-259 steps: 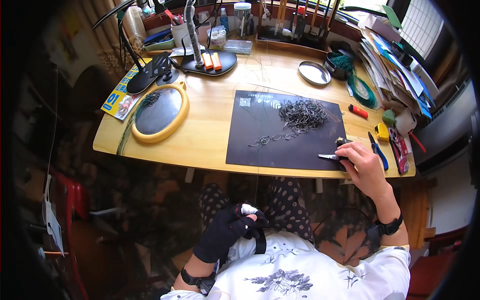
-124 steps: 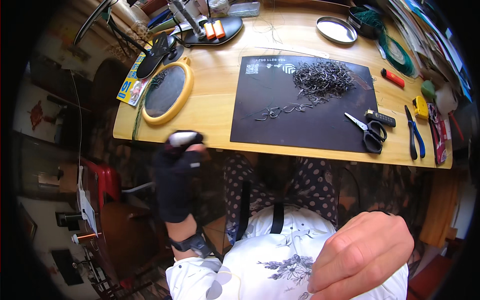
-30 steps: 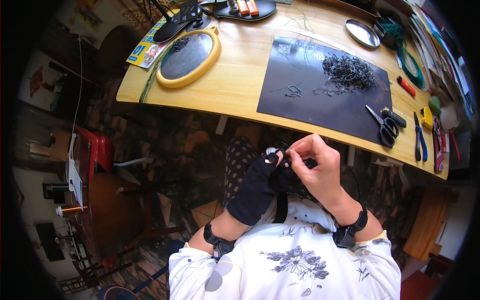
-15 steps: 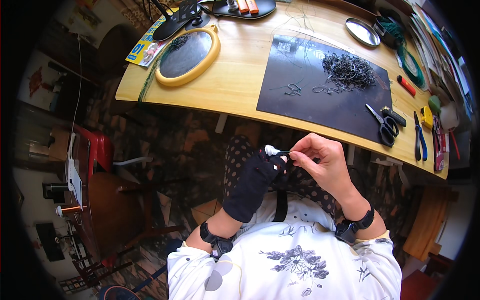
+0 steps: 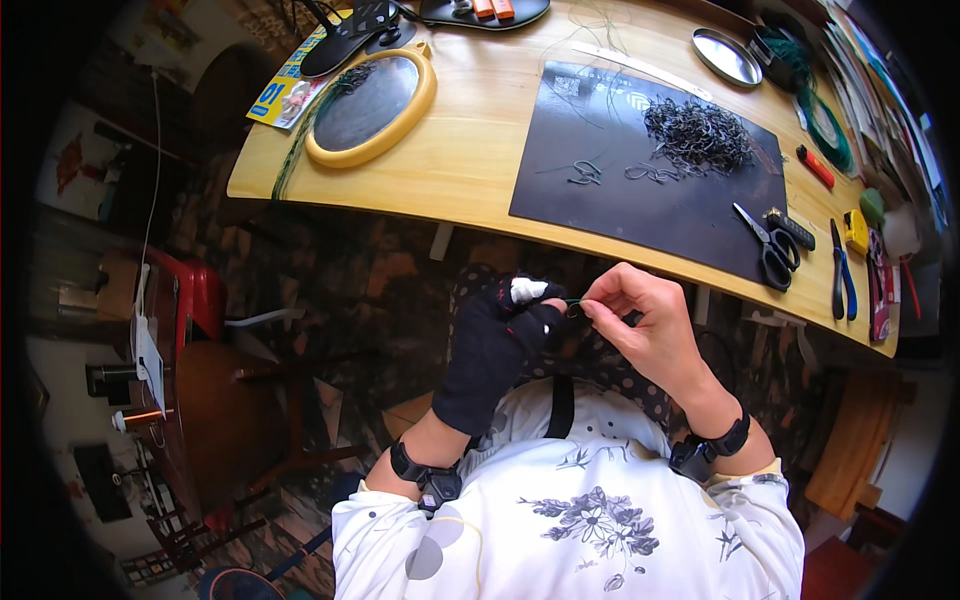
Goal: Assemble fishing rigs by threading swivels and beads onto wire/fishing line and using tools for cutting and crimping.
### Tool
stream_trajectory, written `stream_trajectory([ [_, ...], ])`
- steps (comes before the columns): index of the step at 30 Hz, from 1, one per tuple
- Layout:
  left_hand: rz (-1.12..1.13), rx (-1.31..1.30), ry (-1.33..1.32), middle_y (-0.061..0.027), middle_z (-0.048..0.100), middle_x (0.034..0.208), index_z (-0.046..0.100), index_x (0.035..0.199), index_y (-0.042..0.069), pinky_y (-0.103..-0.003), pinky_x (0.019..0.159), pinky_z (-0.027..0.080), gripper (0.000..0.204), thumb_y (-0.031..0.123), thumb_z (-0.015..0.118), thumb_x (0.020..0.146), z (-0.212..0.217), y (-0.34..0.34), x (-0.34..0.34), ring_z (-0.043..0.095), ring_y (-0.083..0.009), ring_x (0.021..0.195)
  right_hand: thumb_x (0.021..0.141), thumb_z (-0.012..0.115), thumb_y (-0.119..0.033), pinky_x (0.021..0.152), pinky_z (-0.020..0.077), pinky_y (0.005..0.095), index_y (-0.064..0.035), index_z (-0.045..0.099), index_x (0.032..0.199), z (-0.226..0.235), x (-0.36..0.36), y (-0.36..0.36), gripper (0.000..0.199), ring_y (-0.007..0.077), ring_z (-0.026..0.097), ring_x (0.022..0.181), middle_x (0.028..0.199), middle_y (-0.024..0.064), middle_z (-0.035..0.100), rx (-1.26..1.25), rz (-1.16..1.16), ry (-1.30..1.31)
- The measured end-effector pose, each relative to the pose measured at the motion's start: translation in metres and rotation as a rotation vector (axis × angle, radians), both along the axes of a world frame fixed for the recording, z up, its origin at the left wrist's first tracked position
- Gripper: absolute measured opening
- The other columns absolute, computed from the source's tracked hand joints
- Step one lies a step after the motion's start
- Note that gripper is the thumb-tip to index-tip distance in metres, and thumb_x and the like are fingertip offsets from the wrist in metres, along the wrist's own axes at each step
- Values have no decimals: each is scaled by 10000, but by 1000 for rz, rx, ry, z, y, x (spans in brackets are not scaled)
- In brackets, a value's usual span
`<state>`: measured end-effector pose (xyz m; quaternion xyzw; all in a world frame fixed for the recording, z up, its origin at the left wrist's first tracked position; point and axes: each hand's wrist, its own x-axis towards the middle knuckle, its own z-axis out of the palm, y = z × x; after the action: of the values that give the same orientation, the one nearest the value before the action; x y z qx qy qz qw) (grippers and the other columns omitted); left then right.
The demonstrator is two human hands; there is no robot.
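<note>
I see a flat printed sheet (image 5: 283, 88) at the far left corner of the wooden table (image 5: 470, 150). It is yellow and blue, with some white on it. It lies partly under the round yellow-rimmed tray (image 5: 370, 105) and a black stand foot (image 5: 345, 40). On the black mat (image 5: 650, 200) there is a small pale mark (image 5: 628, 100) printed near its far edge. At the far right edge of the table I see a pile of papers and flat packs (image 5: 880, 90), too bent and blurred to tell apart
</note>
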<state>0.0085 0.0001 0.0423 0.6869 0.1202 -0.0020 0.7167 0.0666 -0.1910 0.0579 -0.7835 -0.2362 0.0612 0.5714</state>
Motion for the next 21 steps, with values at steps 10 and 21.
stream_trajectory([
  [10,150,150,-97,13,666,870,704,974,33,-258,749,485,71,29,720,904,-21,6,6,604,-93,800,895,726,-20,584,516,228,20,653,896,-2,-1,-4,84,86,650,646,759,59,683,-16,38,103],
  [21,329,-224,-141,-10,638,959,631,1091,33,-251,750,471,169,155,519,1058,-15,62,-1,594,-115,865,973,687,-145,582,515,217,-7,654,1012,-16,-5,-14,148,91,644,656,834,60,696,428,-9,746],
])
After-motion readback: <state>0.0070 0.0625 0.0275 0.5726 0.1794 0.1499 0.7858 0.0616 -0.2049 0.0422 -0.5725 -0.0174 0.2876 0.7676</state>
